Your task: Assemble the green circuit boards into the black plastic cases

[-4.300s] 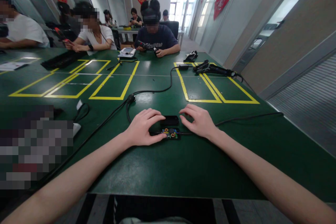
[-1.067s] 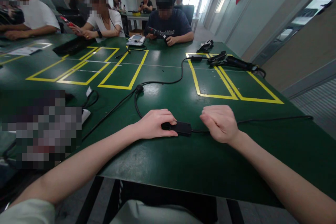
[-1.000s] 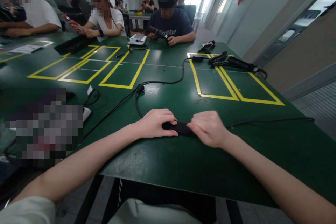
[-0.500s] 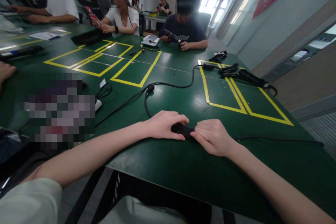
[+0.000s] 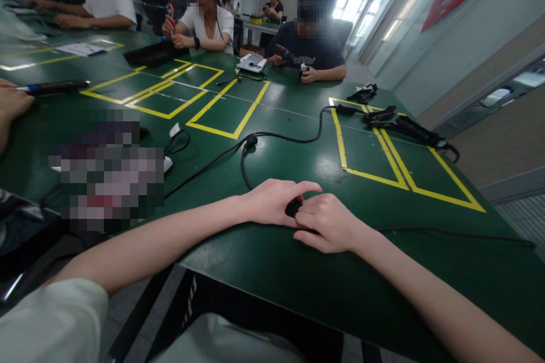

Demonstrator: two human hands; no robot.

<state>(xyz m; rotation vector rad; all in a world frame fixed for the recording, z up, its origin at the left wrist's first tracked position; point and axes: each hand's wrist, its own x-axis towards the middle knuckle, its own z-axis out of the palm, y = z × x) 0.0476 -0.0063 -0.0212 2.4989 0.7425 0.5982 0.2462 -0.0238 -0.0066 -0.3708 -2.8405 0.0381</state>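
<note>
Near the table's front edge, my two hands meet around a black cable connector (image 5: 293, 207); only a small dark part of it shows between them. My left hand (image 5: 272, 202) curls round its left end, with one finger stretched out over the top. From the right, my right hand (image 5: 327, 221) closes its bent fingers over the connector, its thumb held a little apart below. A black cable (image 5: 244, 167) leads from behind my left hand up to a black plug (image 5: 251, 141) lying on the table. Past my right wrist another black cable (image 5: 447, 231) runs off to the right.
Yellow tape rectangles (image 5: 340, 144) mark the green table (image 5: 221, 249). At the right lies a black corded tool (image 5: 415, 129); further back is a white device (image 5: 252, 63). A blurred-out item (image 5: 114, 176) lies left. Several people sit around; one person's hand (image 5: 15, 105) shows at left.
My right hand has slid left over the connector, covering most of it, and its thumb has come away. The view has shifted slightly. At left, a person's hand now reaches a dark pen-like tool.
</note>
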